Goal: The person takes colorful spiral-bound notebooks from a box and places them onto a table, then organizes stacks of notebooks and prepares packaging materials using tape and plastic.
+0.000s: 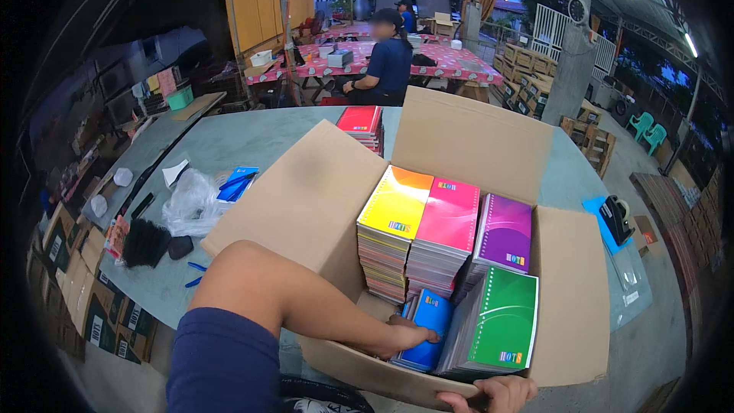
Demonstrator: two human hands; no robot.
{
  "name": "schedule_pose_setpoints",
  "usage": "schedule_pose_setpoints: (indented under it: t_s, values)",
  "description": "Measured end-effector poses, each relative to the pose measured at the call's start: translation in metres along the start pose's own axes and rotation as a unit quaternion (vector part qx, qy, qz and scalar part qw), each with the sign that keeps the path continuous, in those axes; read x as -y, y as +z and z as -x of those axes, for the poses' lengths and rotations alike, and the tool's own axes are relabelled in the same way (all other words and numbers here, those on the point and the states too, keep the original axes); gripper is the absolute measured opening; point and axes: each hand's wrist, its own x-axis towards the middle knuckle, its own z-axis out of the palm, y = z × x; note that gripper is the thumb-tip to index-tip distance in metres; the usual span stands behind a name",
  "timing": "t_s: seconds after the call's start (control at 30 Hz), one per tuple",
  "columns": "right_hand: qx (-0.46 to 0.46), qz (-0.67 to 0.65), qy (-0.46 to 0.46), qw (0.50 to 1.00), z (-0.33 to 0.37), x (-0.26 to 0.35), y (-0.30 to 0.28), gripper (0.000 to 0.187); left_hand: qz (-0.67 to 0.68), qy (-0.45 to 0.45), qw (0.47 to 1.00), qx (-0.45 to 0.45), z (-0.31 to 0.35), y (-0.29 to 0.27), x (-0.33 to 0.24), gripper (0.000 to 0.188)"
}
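An open cardboard carton (355, 359) stands before me with its flaps spread. Inside it, my left hand (405, 335) grips a low stack of blue notebooks (428, 317) at the near left, thumb on the top cover and the other fingers mostly hidden along its side. My right hand (493, 394) clasps the carton's near right edge from outside. Taller stacks fill the rest: green notebooks (505, 313) beside the blue ones, with yellow notebooks (396, 203), pink notebooks (447, 214) and purple notebooks (505, 233) along the far side.
Red notebooks (359, 119) are stacked behind the carton. Leftward on the table (290, 124) lie a clear plastic bag (191, 203), a black brush (145, 245) and blue-handled tools (238, 183). A tape dispenser (616, 218) sits at the right. Beyond, a person (390, 69) sits by another table.
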Motion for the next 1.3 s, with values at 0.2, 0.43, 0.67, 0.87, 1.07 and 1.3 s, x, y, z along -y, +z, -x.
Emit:
schedule_pose_setpoints:
  t_s: [0.2,0.43,0.67,0.87,1.07,1.3]
  values:
    - [0.027,0.001,0.006,1.000,-0.002,0.003,-0.005,0.043,0.042,0.017,0.999,0.019,-0.017,0.004,0.011,0.096]
    - [0.033,0.002,0.002,0.999,0.000,0.002,-0.005,0.046,0.023,0.038,0.999,0.022,-0.015,0.005,0.008,0.097]
    - [0.033,-0.002,0.006,0.999,0.001,0.000,-0.007,0.046,0.124,0.000,0.991,0.058,-0.022,-0.005,0.019,0.080]
    - [0.033,-0.012,-0.011,0.999,-0.002,0.002,-0.005,0.044,0.154,-0.034,0.951,0.267,-0.027,-0.011,0.022,0.091]
    - [0.017,-0.009,-0.022,1.000,-0.002,0.001,-0.008,0.042,0.041,0.008,0.987,0.156,0.021,-0.021,-0.011,0.085]
    - [0.033,0.017,-0.011,0.999,-0.002,0.006,-0.011,0.044,0.144,0.085,0.962,0.217,0.116,-0.084,-0.036,0.056]
